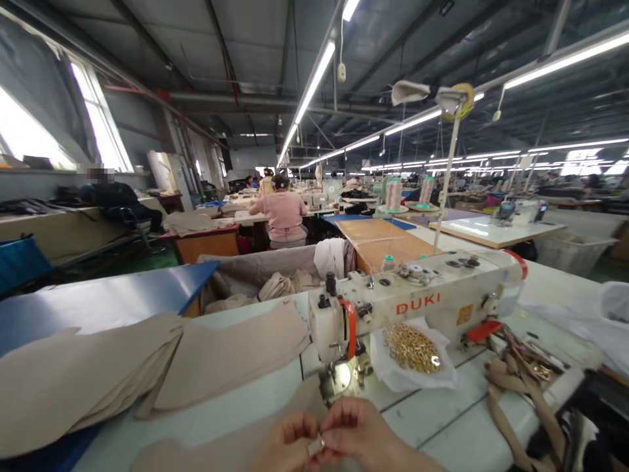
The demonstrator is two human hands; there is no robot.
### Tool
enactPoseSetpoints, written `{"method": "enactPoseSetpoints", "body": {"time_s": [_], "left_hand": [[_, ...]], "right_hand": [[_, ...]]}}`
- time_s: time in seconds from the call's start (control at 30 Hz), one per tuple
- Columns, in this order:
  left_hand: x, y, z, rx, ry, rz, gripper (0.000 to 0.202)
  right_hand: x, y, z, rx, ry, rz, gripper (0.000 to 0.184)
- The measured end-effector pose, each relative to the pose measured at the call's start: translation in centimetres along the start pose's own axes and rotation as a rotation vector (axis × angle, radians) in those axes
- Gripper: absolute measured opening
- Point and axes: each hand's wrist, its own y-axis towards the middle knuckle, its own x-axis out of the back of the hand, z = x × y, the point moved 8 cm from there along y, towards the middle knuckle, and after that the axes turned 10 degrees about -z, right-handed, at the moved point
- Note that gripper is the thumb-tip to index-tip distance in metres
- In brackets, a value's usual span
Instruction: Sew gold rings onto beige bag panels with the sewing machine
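1. The left hand (289, 440) and right hand (356, 429) meet at the bottom edge of the view, just in front of the sewing machine (417, 298). Both have fingers curled in tight, fingertips pinched together on one small metal buckle (316, 446).
2. The buckle is a small, flat, pale metallic piece, clamped between the two hands. It is too small to tell its long axis or which way it points.
3. Under the hands lies a beige fabric piece (230, 446), smooth and matte, spread flat on the pale table (230, 406) in front of the machine's needle area.
4. Left of the sewing machine, a stack of beige cut fabric panels (147, 367) lies fanned out, long, flat and curved at the edges.
5. Just under the machine's arm, a white plastic bag (393, 373) holds a heap of shiny gold metal rings (411, 347).
6. Right of the machine lie tangled beige straps (515, 393) with metal fittings.
7. The machine body is cream, boxy, with red lettering and a red guard.
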Motion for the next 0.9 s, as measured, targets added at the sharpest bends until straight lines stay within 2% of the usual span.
{"method": "enactPoseSetpoints", "body": {"time_s": [0.27,0.37,0.47,0.57,0.77,0.9], "left_hand": [[-1.3,-3.0,-3.1,-0.055,0.082,0.047,0.015],[-1.3,-3.2,-3.5,-0.102,0.171,0.035,0.01],[-1.0,-2.9,-3.7,-0.171,0.237,-0.013,0.008],[-0.8,-2.7,-3.6,-0.205,0.275,-0.026,0.006],[-0.5,-2.6,-3.4,-0.264,0.333,-0.045,0.008],[-0.5,-2.6,-3.7,-0.322,0.272,-0.043,0.016]], "right_hand": [[-0.5,-2.1,3.0,0.127,-0.242,-0.051,0.011],[-1.1,-2.9,3.2,0.165,-0.336,-0.016,0.011],[-1.0,-3.2,3.3,0.201,-0.485,-0.048,0.021],[-0.6,-2.9,3.3,0.2,-0.519,-0.07,0.024],[0.2,-2.7,3.9,0.255,-0.529,-0.056,0.007],[0.8,-2.6,3.9,0.291,-0.455,-0.098,0.008]]}}
